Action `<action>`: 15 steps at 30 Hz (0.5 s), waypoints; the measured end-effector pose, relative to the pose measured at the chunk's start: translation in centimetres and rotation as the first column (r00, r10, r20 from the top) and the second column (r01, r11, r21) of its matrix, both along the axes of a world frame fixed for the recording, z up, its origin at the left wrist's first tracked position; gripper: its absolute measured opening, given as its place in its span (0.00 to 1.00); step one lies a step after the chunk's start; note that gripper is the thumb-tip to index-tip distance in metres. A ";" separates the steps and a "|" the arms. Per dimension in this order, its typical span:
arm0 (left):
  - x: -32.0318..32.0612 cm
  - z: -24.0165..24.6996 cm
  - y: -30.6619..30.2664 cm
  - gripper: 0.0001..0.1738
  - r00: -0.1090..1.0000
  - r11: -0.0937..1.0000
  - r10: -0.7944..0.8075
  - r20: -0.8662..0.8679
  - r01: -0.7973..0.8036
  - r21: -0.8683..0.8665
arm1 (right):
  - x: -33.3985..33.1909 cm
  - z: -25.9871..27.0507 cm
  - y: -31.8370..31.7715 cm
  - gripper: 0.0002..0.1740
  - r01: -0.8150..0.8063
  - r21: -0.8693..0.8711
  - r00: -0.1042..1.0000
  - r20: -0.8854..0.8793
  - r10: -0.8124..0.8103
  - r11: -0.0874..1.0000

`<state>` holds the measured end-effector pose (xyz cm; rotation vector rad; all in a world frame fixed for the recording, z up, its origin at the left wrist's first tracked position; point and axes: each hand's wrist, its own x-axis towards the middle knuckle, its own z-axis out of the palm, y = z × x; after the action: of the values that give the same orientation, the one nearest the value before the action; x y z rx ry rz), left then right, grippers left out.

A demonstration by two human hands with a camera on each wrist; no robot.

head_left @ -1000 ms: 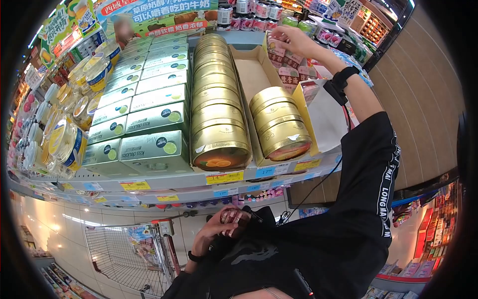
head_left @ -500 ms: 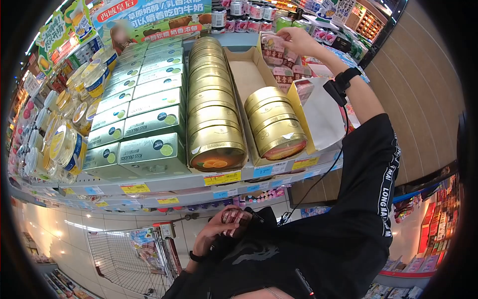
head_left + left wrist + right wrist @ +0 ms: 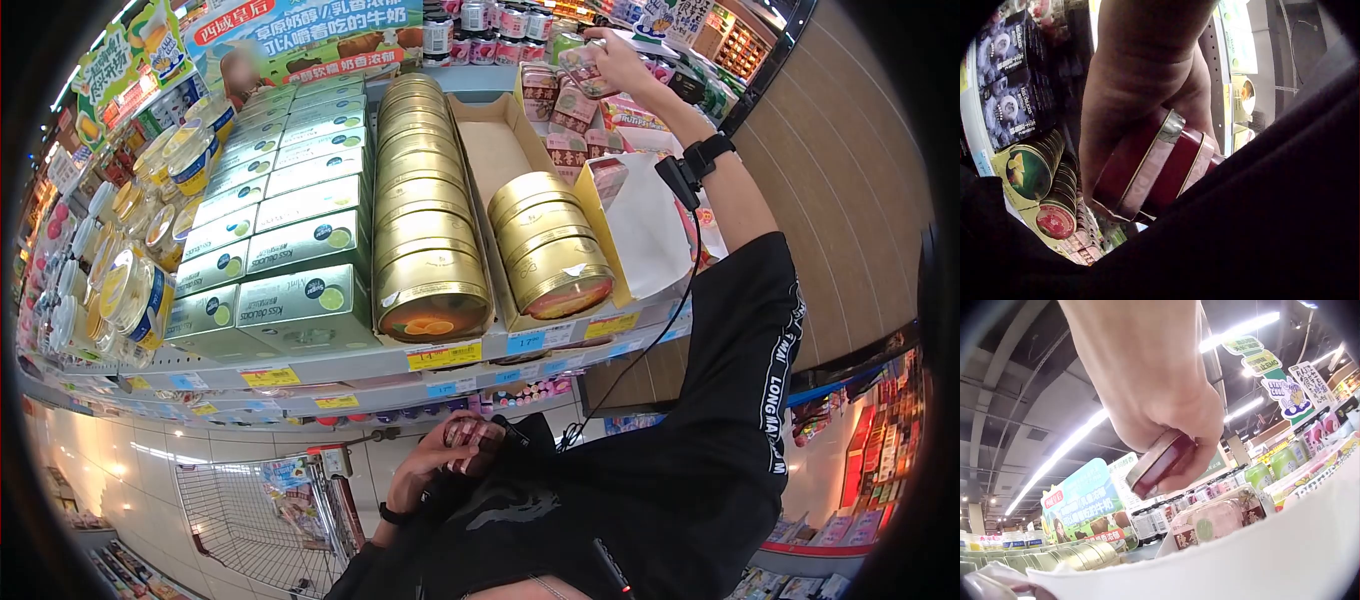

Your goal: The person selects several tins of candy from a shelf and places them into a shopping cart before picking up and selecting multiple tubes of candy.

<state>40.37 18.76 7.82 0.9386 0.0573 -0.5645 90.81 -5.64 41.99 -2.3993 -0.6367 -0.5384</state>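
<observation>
The right hand (image 3: 625,65) grips a small red and clear package (image 3: 587,75) above the back of a box of pink packages (image 3: 573,108). Seen from the right wrist, that hand (image 3: 1172,419) has thumb and fingers around the dark red package (image 3: 1163,462), clear of the pink packages (image 3: 1216,519) below it. Close to the chest, the left hand (image 3: 435,452) holds several red packages (image 3: 470,440). In the left wrist view the left hand (image 3: 1147,87) is curled round these dark red packages (image 3: 1141,169) with pale bands; part of them is hidden by dark cloth.
Gold round tins (image 3: 435,280) and green boxes (image 3: 305,300) fill the shelf's left and middle. A white flap (image 3: 645,230) rises at the pink packages' box. Plastic tubs (image 3: 130,290) stand far left. Below the shelf is a shopping cart (image 3: 250,520); a black cable (image 3: 650,350) hangs from the right wrist.
The right hand has lifted a package from the back of the pink packages and moved slightly up and right with it. The left hand has stayed near the chest with its packages.
</observation>
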 end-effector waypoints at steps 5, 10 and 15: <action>0.1 0.3 0.0 0.37 1.000 1.000 -0.005 0.005 0.005 0.011 | -2.0 0.2 0.3 0.40 -0.019 -0.148 0.964 -0.266 -0.021 0.989; -0.1 0.7 0.1 0.39 1.000 1.000 -0.003 -0.022 0.003 0.000 | -3.1 1.0 0.5 0.49 -0.199 -0.460 0.912 -0.410 -0.008 0.865; -0.1 0.1 0.2 0.37 1.000 1.000 -0.007 -0.001 0.007 -0.023 | -3.3 1.6 0.7 0.47 -0.290 -0.481 0.921 -0.376 0.104 0.828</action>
<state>40.30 18.96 7.91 0.9159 0.0487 -0.5711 87.54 -4.97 43.59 -2.7879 -0.9650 0.1746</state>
